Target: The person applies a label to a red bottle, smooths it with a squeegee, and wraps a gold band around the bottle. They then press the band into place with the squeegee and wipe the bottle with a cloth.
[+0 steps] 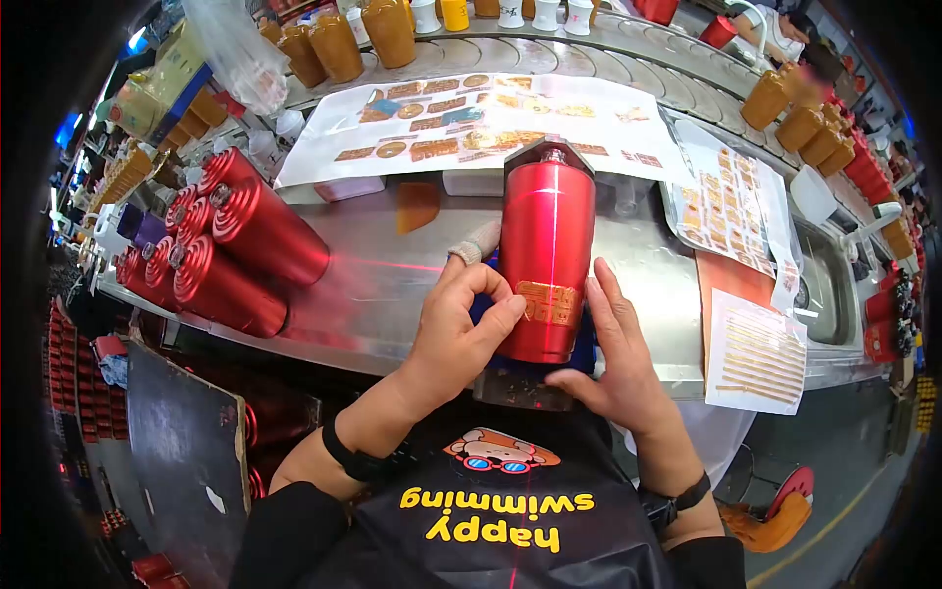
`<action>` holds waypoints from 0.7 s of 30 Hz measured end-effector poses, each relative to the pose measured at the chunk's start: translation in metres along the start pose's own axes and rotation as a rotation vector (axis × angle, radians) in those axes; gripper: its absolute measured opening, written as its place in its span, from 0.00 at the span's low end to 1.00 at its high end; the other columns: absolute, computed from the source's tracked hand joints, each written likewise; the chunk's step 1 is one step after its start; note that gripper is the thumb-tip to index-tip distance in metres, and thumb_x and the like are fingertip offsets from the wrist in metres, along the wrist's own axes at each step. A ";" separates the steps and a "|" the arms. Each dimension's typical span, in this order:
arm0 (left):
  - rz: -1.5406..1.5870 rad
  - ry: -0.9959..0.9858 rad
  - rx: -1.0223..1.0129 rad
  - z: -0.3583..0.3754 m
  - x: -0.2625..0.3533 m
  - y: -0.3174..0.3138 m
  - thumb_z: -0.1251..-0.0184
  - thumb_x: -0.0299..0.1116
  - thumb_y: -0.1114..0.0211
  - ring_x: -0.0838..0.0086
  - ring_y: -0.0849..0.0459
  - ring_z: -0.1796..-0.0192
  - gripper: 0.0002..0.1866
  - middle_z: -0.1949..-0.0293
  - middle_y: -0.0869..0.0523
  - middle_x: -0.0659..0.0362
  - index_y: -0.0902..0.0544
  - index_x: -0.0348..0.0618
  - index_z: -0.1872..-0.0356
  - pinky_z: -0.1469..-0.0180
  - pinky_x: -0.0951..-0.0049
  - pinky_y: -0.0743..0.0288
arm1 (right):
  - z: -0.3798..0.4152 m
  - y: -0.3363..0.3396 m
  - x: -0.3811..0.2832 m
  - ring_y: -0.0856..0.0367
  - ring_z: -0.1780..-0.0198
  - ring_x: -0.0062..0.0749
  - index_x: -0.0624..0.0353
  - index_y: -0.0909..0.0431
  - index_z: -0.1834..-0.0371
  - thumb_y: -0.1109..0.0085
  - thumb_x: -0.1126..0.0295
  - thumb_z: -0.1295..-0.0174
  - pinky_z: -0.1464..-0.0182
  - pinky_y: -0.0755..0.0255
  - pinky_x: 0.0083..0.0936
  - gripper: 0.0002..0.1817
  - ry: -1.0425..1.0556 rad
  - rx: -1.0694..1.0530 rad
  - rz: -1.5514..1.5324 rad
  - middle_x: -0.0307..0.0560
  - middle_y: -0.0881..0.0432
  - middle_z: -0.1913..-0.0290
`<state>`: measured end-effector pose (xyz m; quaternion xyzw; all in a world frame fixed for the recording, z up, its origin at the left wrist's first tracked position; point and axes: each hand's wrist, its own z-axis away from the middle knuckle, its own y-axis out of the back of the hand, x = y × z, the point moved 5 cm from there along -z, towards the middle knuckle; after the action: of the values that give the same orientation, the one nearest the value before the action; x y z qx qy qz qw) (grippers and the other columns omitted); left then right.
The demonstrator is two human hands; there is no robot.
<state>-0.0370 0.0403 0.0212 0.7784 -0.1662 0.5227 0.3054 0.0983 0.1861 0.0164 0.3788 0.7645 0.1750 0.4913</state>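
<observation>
A glossy red bottle [549, 231] lies tilted in front of me on a blue support, its narrow neck pointing away. A gold patterned decal [548, 303] sits across its lower part. My left hand [456, 319] is closed in a pinch, thumb and index finger at the decal's left edge; a pale fabric cover is on one of its fingers. My right hand [620, 363] is open along the bottle's right side, fingers stretched out and thumb apart near the base. A dark angular holder [549, 145] stands behind the bottle's neck.
Several red bottles [270, 231] lie stacked on the metal table at left. Decal sheets [422, 123] spread across the back. At right are a tray of decals [726, 196], a sheet of gold strips [756, 351] and a sink [832, 285]. Brown jars [336, 47] line a conveyor behind.
</observation>
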 end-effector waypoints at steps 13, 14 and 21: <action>0.135 0.118 0.015 0.015 -0.027 0.008 0.35 0.30 0.38 0.68 0.21 0.51 0.11 0.58 0.20 0.54 0.24 0.36 0.55 0.44 0.68 0.29 | -0.008 0.001 -0.012 0.30 0.33 0.63 0.67 0.36 0.27 0.22 0.72 0.58 0.34 0.31 0.48 0.50 0.113 0.054 0.161 0.68 0.36 0.26; 0.123 0.128 -0.004 0.015 -0.029 0.010 0.34 0.31 0.38 0.67 0.21 0.52 0.10 0.58 0.20 0.54 0.23 0.36 0.56 0.44 0.67 0.29 | -0.008 0.001 -0.011 0.30 0.33 0.63 0.67 0.36 0.27 0.22 0.72 0.58 0.34 0.31 0.47 0.50 0.120 0.063 0.159 0.68 0.36 0.26; -0.090 0.030 -0.006 0.004 -0.015 0.008 0.30 0.39 0.34 0.67 0.25 0.58 0.13 0.63 0.21 0.55 0.20 0.38 0.64 0.48 0.67 0.32 | -0.007 0.000 -0.012 0.29 0.33 0.63 0.67 0.35 0.28 0.22 0.71 0.57 0.34 0.30 0.48 0.48 0.137 0.093 0.171 0.68 0.35 0.26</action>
<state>-0.0445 0.0311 0.0089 0.7762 -0.1280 0.5196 0.3335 0.0950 0.1774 0.0265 0.4523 0.7684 0.2062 0.4030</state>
